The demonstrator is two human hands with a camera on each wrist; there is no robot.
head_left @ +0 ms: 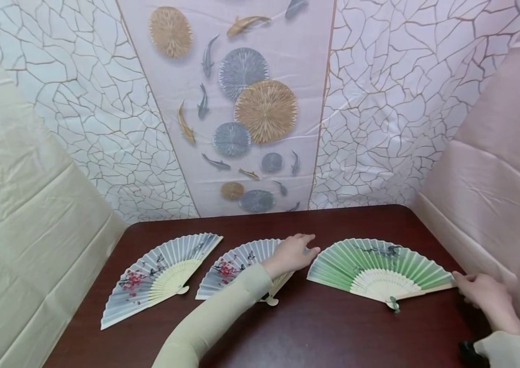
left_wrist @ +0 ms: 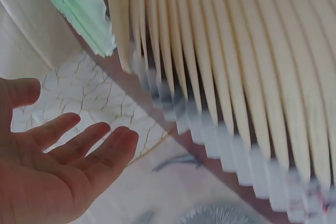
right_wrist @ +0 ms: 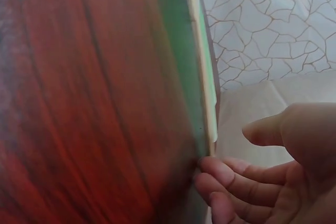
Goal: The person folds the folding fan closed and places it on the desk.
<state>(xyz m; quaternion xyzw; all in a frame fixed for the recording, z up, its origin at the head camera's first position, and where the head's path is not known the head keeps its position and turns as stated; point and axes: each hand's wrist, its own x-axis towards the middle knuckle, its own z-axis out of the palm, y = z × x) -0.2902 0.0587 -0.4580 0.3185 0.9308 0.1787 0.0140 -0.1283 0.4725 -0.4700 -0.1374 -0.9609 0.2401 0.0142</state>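
A green folding fan [head_left: 370,271] lies spread on the right of the table, a tassel at its pivot. My right hand [head_left: 487,296] is at the fan's right end. In the right wrist view the fingertips [right_wrist: 218,171] are at the tip of its wooden edge stick [right_wrist: 203,77], and the thumb stands apart. My left hand [head_left: 291,255] hovers over the middle fan [head_left: 237,263], grey-white with red blossoms, hiding its right part. The left wrist view shows that hand's fingers [left_wrist: 89,145] spread loosely, holding nothing, beside the fan's pale ribs [left_wrist: 226,51].
A third spread fan [head_left: 159,273], with red blossoms, lies on the left of the dark red table [head_left: 329,337]. Behind the table hangs a patterned cloth [head_left: 260,168]. Pale cloth walls [head_left: 21,245] flank both sides. A small black object [head_left: 469,352] is by the right sleeve.
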